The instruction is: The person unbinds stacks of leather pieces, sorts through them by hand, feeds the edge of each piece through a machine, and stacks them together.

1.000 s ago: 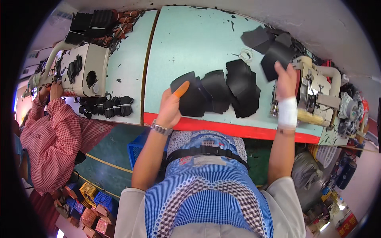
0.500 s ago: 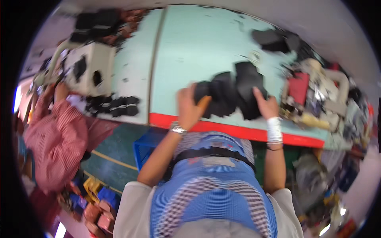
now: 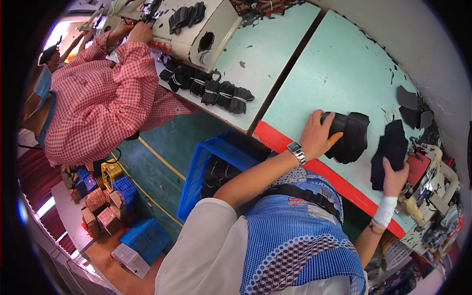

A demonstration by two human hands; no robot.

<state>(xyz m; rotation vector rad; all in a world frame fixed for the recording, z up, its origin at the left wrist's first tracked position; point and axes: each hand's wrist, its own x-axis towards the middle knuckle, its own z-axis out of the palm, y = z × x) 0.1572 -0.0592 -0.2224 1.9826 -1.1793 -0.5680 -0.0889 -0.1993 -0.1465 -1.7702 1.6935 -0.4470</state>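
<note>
Two piles of black, flat, cut pieces lie on the pale green tabletop (image 3: 314,73). My left hand (image 3: 317,132), with a metal watch at the wrist and an orange cover on the thumb, grips the left edge of the fanned stack of black pieces (image 3: 351,137). To the right, my right hand (image 3: 395,177) has closed on the lower edge of the narrower, longer pile of black pieces (image 3: 391,145). White wrapping circles that wrist. The fingertips under both piles are hidden, and I cannot tell the exact material.
A red strip (image 3: 339,182) runs along the table's near edge. At the right stands a sewing machine (image 3: 432,182), beside black scraps (image 3: 410,105) and a white cord coil (image 3: 390,115). A blue crate (image 3: 196,162) sits below left. A co-worker (image 3: 103,98) works at the left machine.
My view has swung left, bringing in more of the co-worker and the crate. The two black piles now lie farther apart, with my right hand lower on its pile.
</note>
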